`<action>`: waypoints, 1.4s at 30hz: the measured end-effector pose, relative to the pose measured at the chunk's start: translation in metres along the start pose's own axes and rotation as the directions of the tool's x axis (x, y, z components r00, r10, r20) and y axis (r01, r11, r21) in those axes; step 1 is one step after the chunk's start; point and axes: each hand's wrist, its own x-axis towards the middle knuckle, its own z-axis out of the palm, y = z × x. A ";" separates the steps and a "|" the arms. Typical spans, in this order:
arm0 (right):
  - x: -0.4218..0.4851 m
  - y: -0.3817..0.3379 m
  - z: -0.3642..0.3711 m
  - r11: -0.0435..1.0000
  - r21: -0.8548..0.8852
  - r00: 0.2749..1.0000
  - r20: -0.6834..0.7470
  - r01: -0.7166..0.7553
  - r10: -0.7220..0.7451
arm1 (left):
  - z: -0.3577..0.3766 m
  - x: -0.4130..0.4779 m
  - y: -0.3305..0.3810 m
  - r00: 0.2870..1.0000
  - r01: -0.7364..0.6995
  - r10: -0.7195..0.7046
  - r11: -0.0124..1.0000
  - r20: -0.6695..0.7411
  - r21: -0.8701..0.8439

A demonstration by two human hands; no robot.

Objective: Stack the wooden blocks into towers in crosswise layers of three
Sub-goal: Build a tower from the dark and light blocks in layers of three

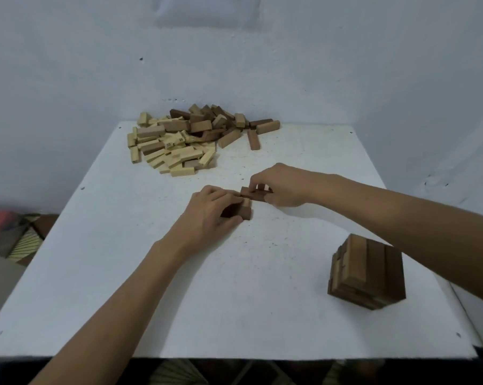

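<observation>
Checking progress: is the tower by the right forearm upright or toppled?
Upright: the tower stands whole on the table, layers squarely stacked, none fallen beside it.

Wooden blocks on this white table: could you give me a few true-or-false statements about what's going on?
The pile of loose blocks lies at the far edge of the table. True.
The tower stands at the near left. False: it stands at the near right.
The right hand pinches a dark block. True.
The left hand rests flat on bare table. False: it grips a small stack.
</observation>
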 end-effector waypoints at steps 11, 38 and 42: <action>-0.033 -0.091 0.024 0.996 0.087 0.999 0.036 -0.001 -0.002 | -0.027 -0.069 0.015 0.964 0.263 -0.260 0.929 0.044 -0.262; -0.102 -0.109 0.115 0.932 0.340 0.943 -0.252 -0.125 0.219 | -0.020 -0.120 0.018 0.943 0.293 -0.302 0.953 0.139 0.083; -0.102 -0.114 0.121 0.953 0.170 0.936 -0.205 -0.252 0.285 | -0.017 -0.123 0.025 0.927 0.267 -0.309 0.942 0.212 0.205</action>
